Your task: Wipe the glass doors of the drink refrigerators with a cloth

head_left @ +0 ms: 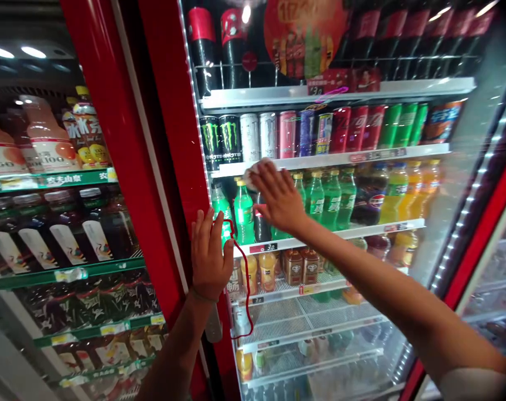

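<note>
Red-framed glass door of a drinks cooler filling most of the view, beside a second cooler with green shelf edges and large bottles. Behind the door's glass, white shelves in rows: black, silver and red cans above green soda bottles and orange drink bottles, with small amber bottles lower down. Right hand spread open on the glass, fingers pressing a crumpled white cloth against it. Left hand open, flat and empty at the door's edge, overlapping a thin red cord looping down the glass.
</note>
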Demonstrator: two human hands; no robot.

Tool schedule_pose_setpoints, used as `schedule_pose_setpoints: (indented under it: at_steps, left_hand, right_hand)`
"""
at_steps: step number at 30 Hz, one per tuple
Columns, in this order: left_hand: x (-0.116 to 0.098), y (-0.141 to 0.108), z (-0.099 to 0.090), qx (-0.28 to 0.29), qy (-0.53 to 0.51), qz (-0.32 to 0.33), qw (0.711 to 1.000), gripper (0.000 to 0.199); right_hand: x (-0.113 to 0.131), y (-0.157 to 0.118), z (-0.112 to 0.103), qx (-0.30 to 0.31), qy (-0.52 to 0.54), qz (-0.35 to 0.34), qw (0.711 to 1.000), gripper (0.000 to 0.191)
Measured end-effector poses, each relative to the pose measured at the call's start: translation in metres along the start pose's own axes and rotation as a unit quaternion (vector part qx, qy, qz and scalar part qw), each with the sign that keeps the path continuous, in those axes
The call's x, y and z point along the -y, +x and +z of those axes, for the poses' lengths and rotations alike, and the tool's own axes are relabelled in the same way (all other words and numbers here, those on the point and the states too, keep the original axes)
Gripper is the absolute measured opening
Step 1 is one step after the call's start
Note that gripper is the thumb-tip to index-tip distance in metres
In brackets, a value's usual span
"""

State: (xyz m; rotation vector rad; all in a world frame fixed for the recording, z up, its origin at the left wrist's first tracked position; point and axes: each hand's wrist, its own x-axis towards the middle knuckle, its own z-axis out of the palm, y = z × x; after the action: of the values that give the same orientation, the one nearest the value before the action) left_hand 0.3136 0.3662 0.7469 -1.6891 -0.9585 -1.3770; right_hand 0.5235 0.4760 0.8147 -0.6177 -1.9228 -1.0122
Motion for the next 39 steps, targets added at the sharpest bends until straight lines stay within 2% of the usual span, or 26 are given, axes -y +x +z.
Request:
schedule_pose_setpoints:
  at_steps: [1,3,5,6,8,10,11,13,15,17,19,20,21,23,25,26,28,31,33,35,39]
  left_hand:
    - [-0.003,0.003,0.004,-0.001,-0.002,0.004,1.000,0.059]
    - [-0.008,0.007,0.010,0.001,-0.005,0.008,1.000,0.059]
    - [-0.011,0.009,0.014,0.003,-0.005,0.008,1.000,0.060]
    - [-0.011,0.009,0.015,0.003,-0.005,0.008,1.000,0.060]
    - [-0.012,0.010,0.019,0.005,-0.005,0.008,1.000,0.060]
    - [-0.016,0.012,0.026,0.001,-0.011,0.007,1.000,0.060]
    - [-0.019,0.013,0.030,-0.003,-0.015,0.006,1.000,0.060]
    - [-0.028,0.017,0.041,-0.008,-0.024,0.000,1.000,0.059]
    - [-0.037,0.021,0.050,-0.007,-0.027,-0.004,1.000,0.059]
    - [-0.045,0.023,0.058,-0.007,-0.025,-0.002,1.000,0.058]
    - [-0.049,0.024,0.062,-0.008,-0.017,-0.001,1.000,0.058]
    - [-0.050,0.025,0.064,-0.006,-0.013,-0.003,1.000,0.058]
    - [-0.051,0.025,0.065,-0.005,-0.008,-0.007,1.000,0.059]
    - [-0.052,0.027,0.071,-0.005,0.000,-0.015,1.000,0.059]
    - [-0.057,0.031,0.079,-0.014,0.002,-0.027,1.000,0.058]
    - [-0.061,0.034,0.085,-0.019,0.000,-0.034,0.999,0.057]
    - [-0.071,0.041,0.095,-0.028,-0.010,-0.045,0.999,0.056]
    - [-0.092,0.053,0.108,-0.037,-0.023,-0.062,0.997,0.055]
    - [-0.105,0.062,0.114,-0.047,-0.024,-0.068,0.996,0.054]
    - [-0.117,0.071,0.122,-0.056,-0.020,-0.057,0.997,0.055]
    - [-0.141,0.083,0.157,-0.051,-0.007,-0.017,0.999,0.056]
  right_hand:
    - [0.012,-0.003,0.004,0.008,-0.001,-0.026,1.000,0.082]
    - [0.029,-0.026,0.012,0.037,0.005,-0.138,0.990,0.080]
    - [0.022,-0.061,0.014,0.051,0.009,-0.226,0.973,0.076]
    - [0.008,-0.075,0.012,0.051,0.008,-0.231,0.972,0.076]
    - [-0.035,-0.088,0.002,0.038,-0.004,-0.158,0.987,0.078]
    - [-0.077,-0.077,-0.011,0.005,-0.026,-0.031,0.999,0.079]
    - [-0.090,-0.066,-0.015,-0.012,-0.036,0.023,0.999,0.078]
    - [-0.094,-0.043,-0.019,-0.033,-0.046,0.077,0.995,0.081]
    - [-0.075,-0.034,-0.014,-0.024,-0.039,0.037,0.998,0.086]
    - [-0.055,-0.047,-0.009,0.010,-0.026,-0.079,0.997,0.087]
    - [-0.054,-0.071,-0.009,0.034,-0.020,-0.174,0.984,0.084]
    - [-0.064,-0.083,-0.010,0.033,-0.021,-0.183,0.982,0.083]
    - [-0.079,-0.091,-0.013,0.022,-0.025,-0.164,0.986,0.081]
    - [-0.114,-0.097,-0.020,-0.019,-0.036,-0.067,0.997,0.078]
    - [-0.137,-0.087,-0.024,-0.060,-0.041,0.026,0.997,0.077]
    - [-0.140,-0.078,-0.025,-0.070,-0.040,0.050,0.995,0.078]
    - [-0.130,-0.061,-0.025,-0.060,-0.036,0.040,0.997,0.083]
    - [-0.105,-0.048,-0.025,0.005,-0.039,-0.066,0.997,0.082]
    - [-0.106,-0.050,-0.029,0.042,-0.043,-0.113,0.992,0.077]
    - [-0.126,-0.060,-0.036,0.050,-0.045,-0.110,0.992,0.075]
    - [-0.198,-0.095,-0.053,0.018,-0.041,-0.043,0.998,0.078]
